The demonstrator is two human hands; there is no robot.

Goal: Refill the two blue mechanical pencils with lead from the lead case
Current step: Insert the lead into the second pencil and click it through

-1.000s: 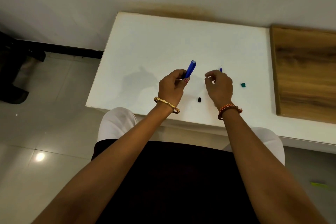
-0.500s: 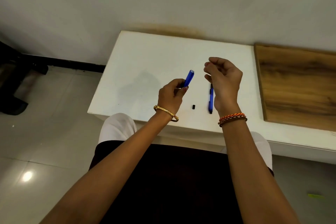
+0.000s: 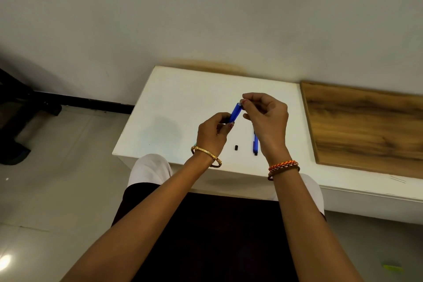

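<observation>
My left hand (image 3: 214, 131) grips a blue mechanical pencil (image 3: 235, 112) by its lower part, the open top end tilted up and to the right. My right hand (image 3: 266, 119) is raised above the table, thumb and forefinger pinched right at that top end; whatever they pinch is too thin to see. The second blue mechanical pencil (image 3: 255, 144) lies on the white table (image 3: 183, 103), partly hidden under my right wrist. A small black cap (image 3: 236, 147) rests on the table between my wrists. The lead case is hidden.
A wooden board (image 3: 366, 126) covers the surface to the right of the white table. The wall runs along the table's far edge. My lap is below the near edge, with tiled floor and a dark object at the left.
My right hand rose from the table and moved left to the top of the held pencil. The camera tilted up, so the table sits lower in view. The small green piece is no longer visible.
</observation>
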